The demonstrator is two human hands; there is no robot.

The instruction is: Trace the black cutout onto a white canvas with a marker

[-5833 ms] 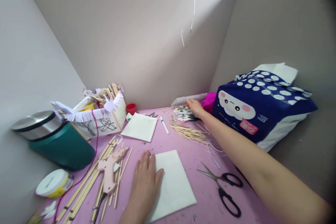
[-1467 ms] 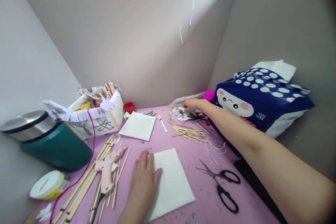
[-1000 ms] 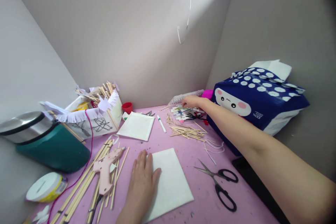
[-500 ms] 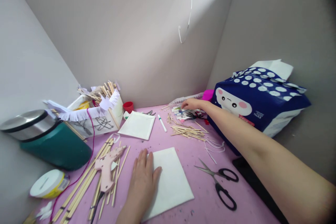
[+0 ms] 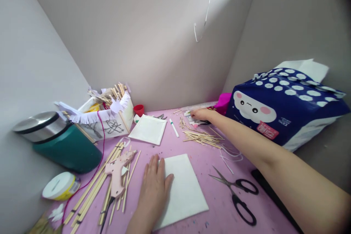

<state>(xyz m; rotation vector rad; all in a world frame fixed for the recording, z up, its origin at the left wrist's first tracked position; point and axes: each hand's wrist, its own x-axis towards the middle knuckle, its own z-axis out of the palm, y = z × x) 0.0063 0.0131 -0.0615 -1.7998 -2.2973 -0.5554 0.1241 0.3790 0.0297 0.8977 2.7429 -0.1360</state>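
Observation:
My left hand (image 5: 155,188) lies flat on the left side of a white rectangular sheet (image 5: 186,190), its fingers stretched out. At the far side of the table, my right hand (image 5: 200,114) reaches down into a pile of markers (image 5: 188,114). Its fingertips are hidden among them, so whether they grip one does not show. A single white marker with a green tip (image 5: 174,128) lies left of the pile. Thin wooden sticks (image 5: 201,138) are heaped just in front of that hand. Black-handled scissors (image 5: 233,186) rest partly spread to the right of the sheet.
A pink glue gun (image 5: 117,175) lies on long wooden sticks (image 5: 94,186) at the left. Behind stand a green bottle (image 5: 68,150), a decorated box (image 5: 109,122) and a red cup (image 5: 139,109). A second white panel (image 5: 149,129) lies mid-back. A blue tissue pack (image 5: 282,109) stands right.
My view has shifted, moving the scene slightly rightward. My right hand has dipped lower among the markers. The left hand stays flat on the sheet.

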